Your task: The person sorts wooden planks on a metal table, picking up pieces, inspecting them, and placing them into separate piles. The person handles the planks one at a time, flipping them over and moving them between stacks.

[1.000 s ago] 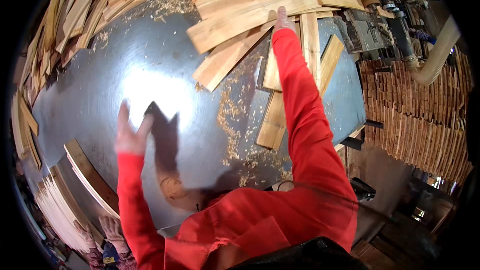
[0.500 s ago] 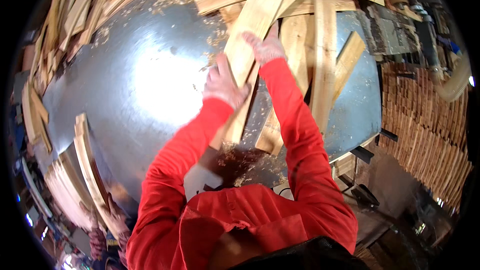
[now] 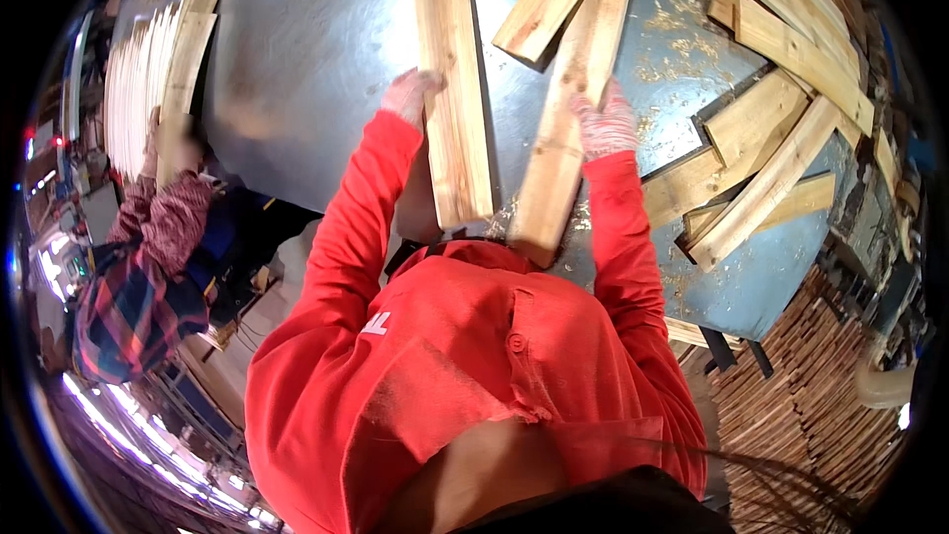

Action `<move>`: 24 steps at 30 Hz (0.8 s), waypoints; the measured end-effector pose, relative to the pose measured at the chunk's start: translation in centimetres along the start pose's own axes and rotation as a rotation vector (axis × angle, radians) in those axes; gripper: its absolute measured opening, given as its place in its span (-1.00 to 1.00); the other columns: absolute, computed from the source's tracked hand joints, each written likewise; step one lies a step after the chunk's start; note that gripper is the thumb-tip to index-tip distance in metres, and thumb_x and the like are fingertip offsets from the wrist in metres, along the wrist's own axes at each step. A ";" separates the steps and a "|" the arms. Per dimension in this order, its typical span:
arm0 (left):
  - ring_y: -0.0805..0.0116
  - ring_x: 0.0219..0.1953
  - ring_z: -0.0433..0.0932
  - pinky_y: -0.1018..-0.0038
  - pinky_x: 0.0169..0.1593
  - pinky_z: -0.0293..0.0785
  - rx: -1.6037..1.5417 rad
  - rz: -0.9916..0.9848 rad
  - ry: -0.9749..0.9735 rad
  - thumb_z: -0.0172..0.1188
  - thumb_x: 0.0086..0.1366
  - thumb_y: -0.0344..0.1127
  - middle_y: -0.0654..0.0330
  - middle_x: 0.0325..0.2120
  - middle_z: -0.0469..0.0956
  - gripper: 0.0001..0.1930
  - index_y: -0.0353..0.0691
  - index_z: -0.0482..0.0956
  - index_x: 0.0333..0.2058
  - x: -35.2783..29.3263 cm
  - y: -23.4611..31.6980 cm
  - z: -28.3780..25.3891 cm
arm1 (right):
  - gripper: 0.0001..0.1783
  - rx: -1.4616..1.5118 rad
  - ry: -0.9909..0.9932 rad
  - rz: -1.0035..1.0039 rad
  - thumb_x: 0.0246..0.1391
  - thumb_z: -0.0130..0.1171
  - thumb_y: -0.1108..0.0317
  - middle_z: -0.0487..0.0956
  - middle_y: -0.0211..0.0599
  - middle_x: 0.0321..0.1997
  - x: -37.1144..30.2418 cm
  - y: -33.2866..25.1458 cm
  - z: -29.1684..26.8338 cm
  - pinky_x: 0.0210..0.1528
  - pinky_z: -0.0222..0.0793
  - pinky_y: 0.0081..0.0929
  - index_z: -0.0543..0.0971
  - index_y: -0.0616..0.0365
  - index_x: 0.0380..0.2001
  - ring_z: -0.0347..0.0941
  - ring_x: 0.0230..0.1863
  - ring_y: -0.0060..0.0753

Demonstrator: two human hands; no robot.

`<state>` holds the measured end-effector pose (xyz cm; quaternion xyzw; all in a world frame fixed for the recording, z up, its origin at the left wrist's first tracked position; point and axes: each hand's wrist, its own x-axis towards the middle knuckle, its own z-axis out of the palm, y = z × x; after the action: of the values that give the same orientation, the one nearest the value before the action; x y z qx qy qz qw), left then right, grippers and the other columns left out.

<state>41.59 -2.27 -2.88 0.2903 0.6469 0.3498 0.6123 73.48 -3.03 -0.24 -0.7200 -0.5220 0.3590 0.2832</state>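
Small white lettering (image 3: 376, 323), hard to read, marked the red shirt (image 3: 445, 366). Beyond it, the left hand (image 3: 406, 97) gripped the left edge of a long board (image 3: 453, 89), and the right hand (image 3: 606, 126) gripped the right edge of a second board (image 3: 559, 148), both over the grey table (image 3: 297, 59). A third board (image 3: 554, 5) lay farther off between them.

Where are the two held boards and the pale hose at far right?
Left held board (image 3: 455, 89): head view, middle of its broad face.
Right held board (image 3: 560, 141): head view, middle of its broad face.
Pale hose (image 3: 883, 388): head view, on its curved bend.
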 end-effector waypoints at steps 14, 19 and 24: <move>-0.10 -0.05 0.52 0.20 0.06 0.40 1.191 0.314 0.062 0.04 0.16 -0.26 -0.16 -0.16 0.55 -0.40 -0.11 0.19 0.22 10.8 17.3 0.2 | -0.40 0.202 -0.296 -0.035 0.07 0.16 0.13 0.54 0.03 0.00 -4.0 -7.3 1.4 0.06 0.39 -0.32 0.37 0.23 0.13 0.49 0.01 -0.09; -0.14 0.00 0.48 0.24 0.11 0.37 1.054 0.309 -0.117 -0.06 0.20 -0.30 -0.22 -0.10 0.51 -0.35 -0.10 0.05 0.29 9.7 13.6 1.9 | -0.37 0.222 0.131 0.114 0.01 0.21 0.22 0.58 -0.02 -0.08 9.6 -9.1 -0.3 0.04 0.38 -0.32 0.36 0.34 0.11 0.51 -0.07 -0.12; 0.03 0.11 0.40 0.35 0.16 0.30 0.634 0.463 -0.345 -0.03 0.10 -0.44 -0.10 0.02 0.44 -0.33 -0.15 0.15 0.27 4.7 7.0 6.5 | 0.24 -0.090 0.001 0.271 -0.18 0.16 -0.43 0.21 0.27 0.29 18.8 -16.0 2.9 0.34 0.07 -0.32 0.05 0.38 0.30 0.16 0.34 0.06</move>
<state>47.35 6.22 -0.04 0.6562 0.5281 0.2081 0.4972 66.10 19.70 6.43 -0.7959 -0.4355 0.3699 0.2000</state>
